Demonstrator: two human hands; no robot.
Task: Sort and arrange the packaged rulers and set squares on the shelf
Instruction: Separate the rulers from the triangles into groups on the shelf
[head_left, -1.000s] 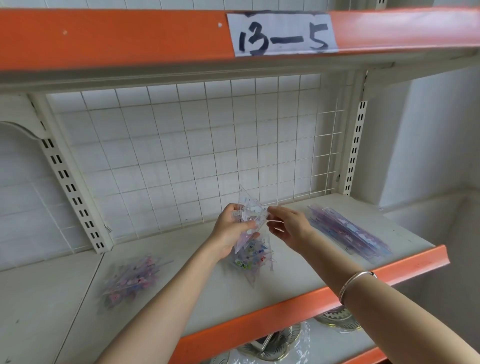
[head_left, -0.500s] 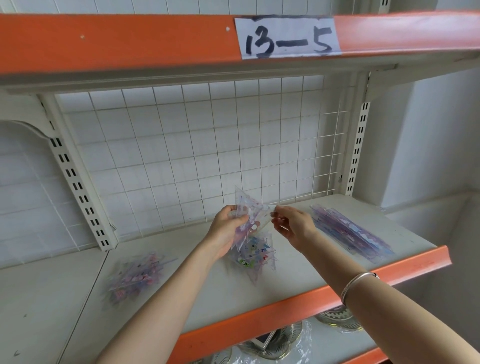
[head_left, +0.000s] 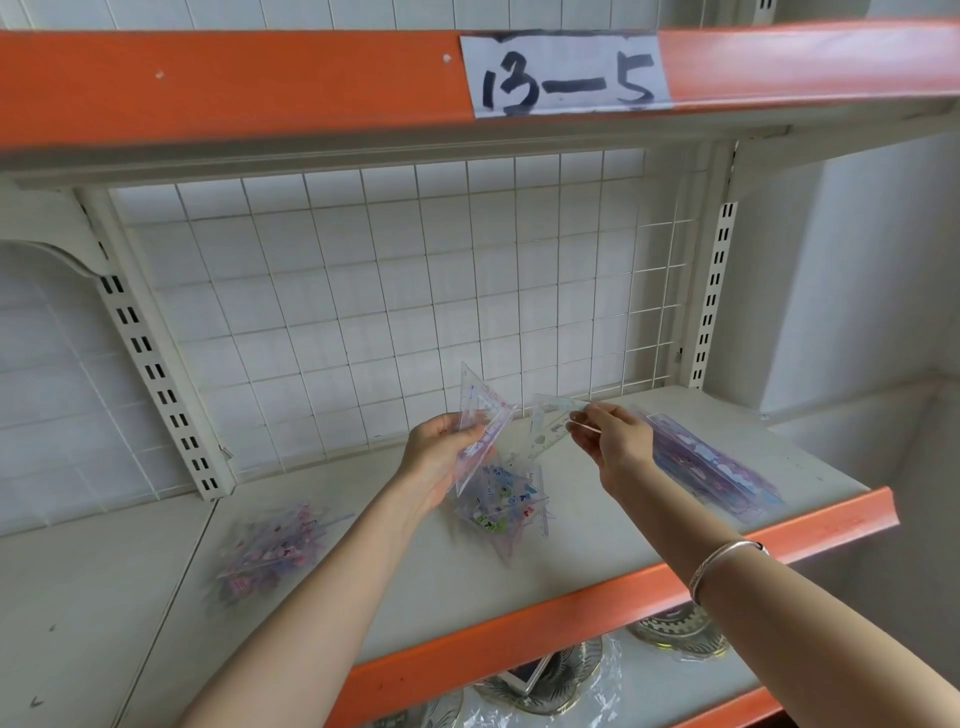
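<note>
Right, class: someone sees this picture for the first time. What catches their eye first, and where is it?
Two hands are raised over the middle of the shelf: the left hand grips a few set squares, and the right hand pinches one clear set square beside them. Above, a handwritten label reading 13-5 sits on the orange upper shelf edge. Packaged rulers lie at the shelf's right end.

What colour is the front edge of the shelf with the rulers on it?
Orange: the front edge shows best in the head view.
</note>
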